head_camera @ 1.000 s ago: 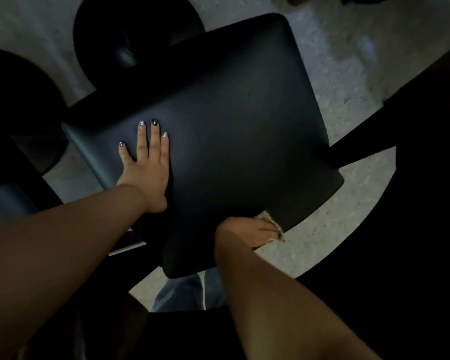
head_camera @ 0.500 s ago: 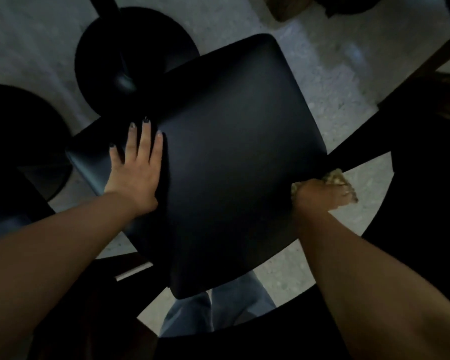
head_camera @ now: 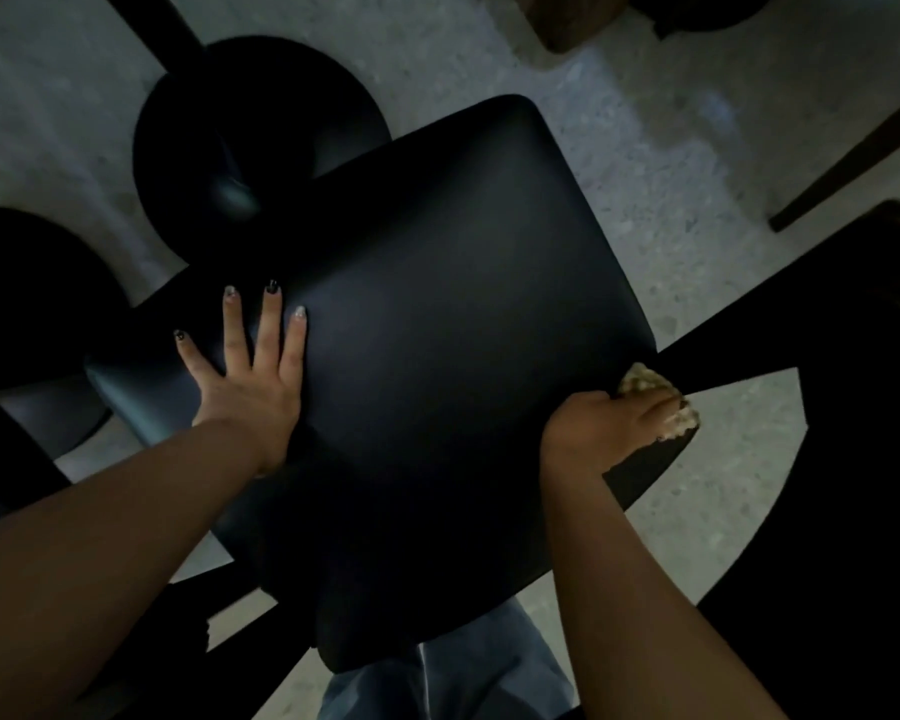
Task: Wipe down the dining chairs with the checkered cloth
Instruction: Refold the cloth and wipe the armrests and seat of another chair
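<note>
A black dining chair seat (head_camera: 437,330) fills the middle of the head view, seen from above. My left hand (head_camera: 250,376) lies flat on its left part, fingers spread, holding nothing. My right hand (head_camera: 609,428) is closed over a bunched pale cloth (head_camera: 655,392) at the seat's right front corner, pressing it against the edge. Only a small light-coloured wad of the cloth shows past my fingers; its checks are too dim to make out.
A round black pedestal base (head_camera: 261,137) stands on the speckled grey floor behind the seat. Another dark round shape (head_camera: 27,304) is at the left. A dark curved table edge (head_camera: 827,433) lies at the right, and a brown chair leg (head_camera: 853,163) at the upper right.
My right hand with the cloth slid along the seat's front edge from the near middle to the right corner. My left hand stayed flat on the seat.
</note>
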